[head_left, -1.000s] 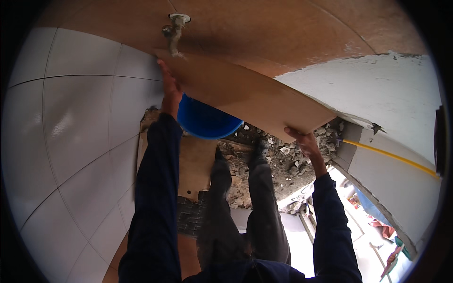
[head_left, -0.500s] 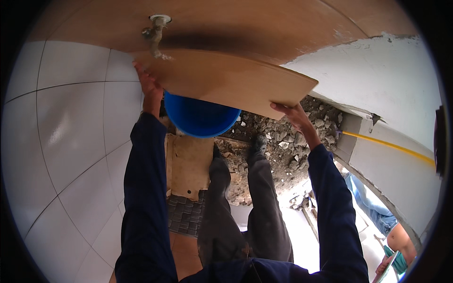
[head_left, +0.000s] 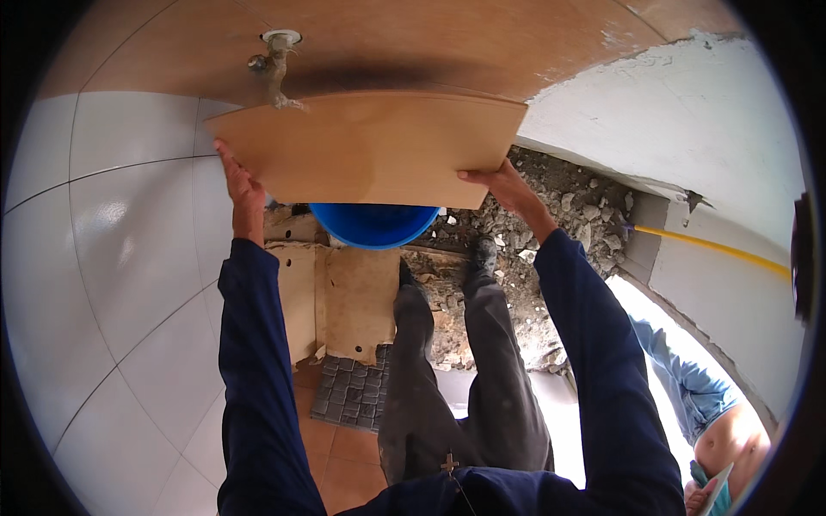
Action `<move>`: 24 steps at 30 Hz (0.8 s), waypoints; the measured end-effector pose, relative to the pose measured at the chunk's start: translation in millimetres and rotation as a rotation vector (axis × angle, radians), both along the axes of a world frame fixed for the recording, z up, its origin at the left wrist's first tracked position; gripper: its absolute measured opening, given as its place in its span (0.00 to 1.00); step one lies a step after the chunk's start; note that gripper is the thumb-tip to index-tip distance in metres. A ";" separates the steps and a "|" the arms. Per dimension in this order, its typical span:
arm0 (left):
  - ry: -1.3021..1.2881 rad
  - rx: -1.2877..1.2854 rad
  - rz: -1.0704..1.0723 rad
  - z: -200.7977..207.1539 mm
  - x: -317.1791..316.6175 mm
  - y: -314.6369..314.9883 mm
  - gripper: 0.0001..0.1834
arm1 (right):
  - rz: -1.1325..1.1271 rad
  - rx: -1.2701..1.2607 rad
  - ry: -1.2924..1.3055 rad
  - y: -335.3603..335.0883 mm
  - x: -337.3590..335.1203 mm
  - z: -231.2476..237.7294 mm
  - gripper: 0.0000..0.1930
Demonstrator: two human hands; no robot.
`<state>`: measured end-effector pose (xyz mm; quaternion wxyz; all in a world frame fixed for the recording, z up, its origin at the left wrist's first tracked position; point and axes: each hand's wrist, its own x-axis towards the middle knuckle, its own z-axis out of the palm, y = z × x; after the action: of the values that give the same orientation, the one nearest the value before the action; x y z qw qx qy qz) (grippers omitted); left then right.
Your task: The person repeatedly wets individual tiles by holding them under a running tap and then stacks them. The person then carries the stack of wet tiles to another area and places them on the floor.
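A large brown tile is held out in front of me, close to the brown tiled wall and just beneath a wall tap. My left hand grips its left end beside the white tiles. At the other end my right hand has its thumb on the tile's near face and the fingers behind, partly hidden. Below the tile's lower edge shows a blue tub, its far part covered by the tile.
Rubble covers the ground around my feet. A yellow pole leans by the pale wall at right. Cardboard and a dark patterned tile lie at left. Another person is at the lower right, holding a flat piece.
Both hands have moved the brown tile left, and it now sits more level. It covers more of the blue tub. My view has shifted slightly.
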<state>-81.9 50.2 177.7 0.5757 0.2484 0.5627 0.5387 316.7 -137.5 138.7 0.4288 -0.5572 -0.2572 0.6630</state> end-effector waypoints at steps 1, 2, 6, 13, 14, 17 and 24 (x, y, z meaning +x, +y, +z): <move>-0.012 0.004 0.009 -0.8 -9.9 0.4 0.40 | 0.026 0.001 -0.023 4.6 -2.8 -1.6 0.22; 0.001 -0.001 0.023 -1.8 -19.2 1.1 0.41 | 0.041 0.014 -0.020 9.3 -4.8 -2.7 0.23; 0.033 0.042 0.041 1.4 -29.0 -4.7 0.42 | 0.080 0.014 0.008 21.8 -7.0 -6.5 0.25; 0.093 0.031 0.140 21.9 -38.2 -30.4 0.44 | 0.158 -0.066 -0.021 40.6 -14.6 3.6 0.35; 0.127 -0.027 0.129 22.0 -38.2 -37.4 0.44 | 0.160 -0.089 -0.027 37.9 -13.5 5.5 0.37; 0.254 -0.198 0.070 25.1 -42.5 -61.5 0.43 | 0.222 -0.158 -0.107 20.0 -6.8 20.0 0.43; 0.655 -0.519 -0.273 38.6 -65.4 -103.4 0.30 | 0.164 -0.225 -0.108 -66.2 7.7 74.2 0.30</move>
<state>-147.3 -53.1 216.3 0.4764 0.3255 0.7940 0.1914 324.4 -203.7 212.8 0.2938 -0.6137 -0.2485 0.6894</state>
